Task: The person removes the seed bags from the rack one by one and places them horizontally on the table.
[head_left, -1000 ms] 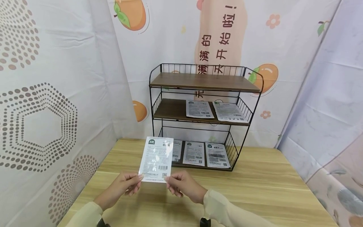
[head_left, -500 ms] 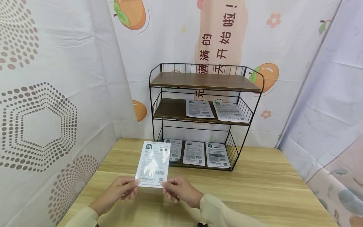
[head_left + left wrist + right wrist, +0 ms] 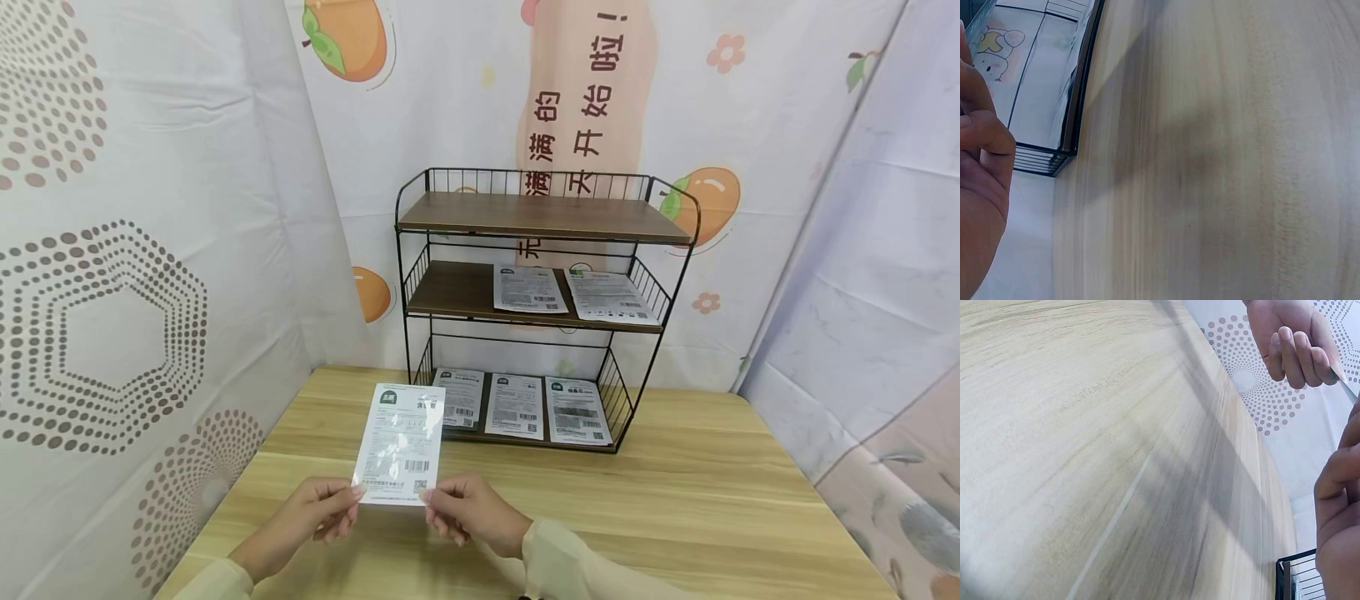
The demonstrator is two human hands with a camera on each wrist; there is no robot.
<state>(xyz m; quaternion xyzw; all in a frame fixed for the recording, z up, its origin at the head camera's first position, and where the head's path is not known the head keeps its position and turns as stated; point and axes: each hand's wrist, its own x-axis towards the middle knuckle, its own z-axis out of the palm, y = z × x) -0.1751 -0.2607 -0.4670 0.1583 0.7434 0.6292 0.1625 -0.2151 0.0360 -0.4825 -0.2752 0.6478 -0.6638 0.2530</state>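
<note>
A flat white seed packet (image 3: 397, 442) with a green logo and printed text is held up above the table, tilted, with glare on its surface. My left hand (image 3: 318, 510) pinches its lower left corner between thumb and fingers. At the lower right corner, my right hand (image 3: 476, 512) pinches it the same way. In the left wrist view only part of the left hand (image 3: 982, 156) shows, at the left edge. The right wrist view has the right hand (image 3: 1340, 512) at the right edge and the left hand (image 3: 1297, 344) beyond it, with a thin edge of the packet between.
A black wire rack with brown shelves (image 3: 540, 215) stands at the back of the wooden table (image 3: 675, 500). Two similar packets (image 3: 528, 289) lie on its middle shelf, towards the right. Three more packets (image 3: 514, 406) lie side by side on the bottom shelf. Printed curtains hang behind.
Both hands have lowered the packet and brought it slightly left and nearer to me. The bottom shelf's left packet is now less covered. Both pinches stay the same.
</note>
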